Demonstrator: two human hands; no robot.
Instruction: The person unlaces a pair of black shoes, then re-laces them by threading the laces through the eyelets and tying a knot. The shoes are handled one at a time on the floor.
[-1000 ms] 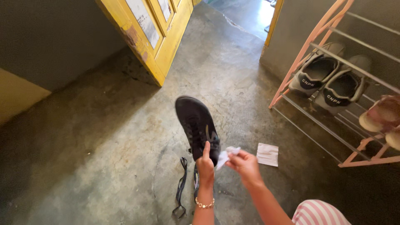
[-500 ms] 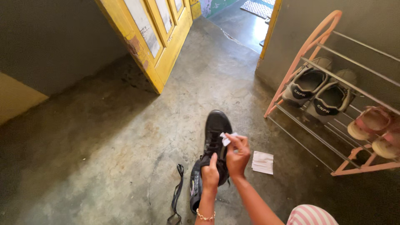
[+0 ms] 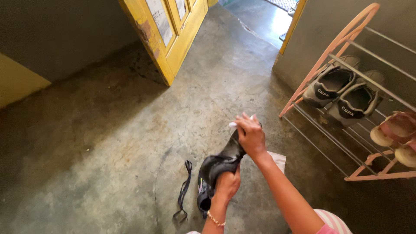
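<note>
Both hands work on one black shoe (image 3: 221,162) held above the concrete floor (image 3: 108,151). Nearest the camera, the left hand (image 3: 227,184), with a beaded bracelet (image 3: 215,219) at its wrist, is closed around the heel end of the shoe from below. Just beyond it, the right hand (image 3: 250,135) is curled shut over the toe end, pinching a small white wipe (image 3: 234,124) against the upper; only a corner of the wipe shows past the fingers. The shoe tilts, toe up and away, heel low by the left hand.

On the floor just left of the shoe lies a loose black shoelace (image 3: 184,190), stretched in a thin line. A white sheet of paper (image 3: 277,159) lies on the floor behind the right forearm, partly hidden by it.

Further right stands a pink metal shoe rack (image 3: 329,52) against the grey wall. A pair of grey-and-black sneakers (image 3: 342,93) rests on one of its tiers, and pale sandals (image 3: 394,134) sit further along at the frame's edge.

Farthest off, a yellow door (image 3: 173,30) stands open, with a brighter floor past the doorway.
</note>
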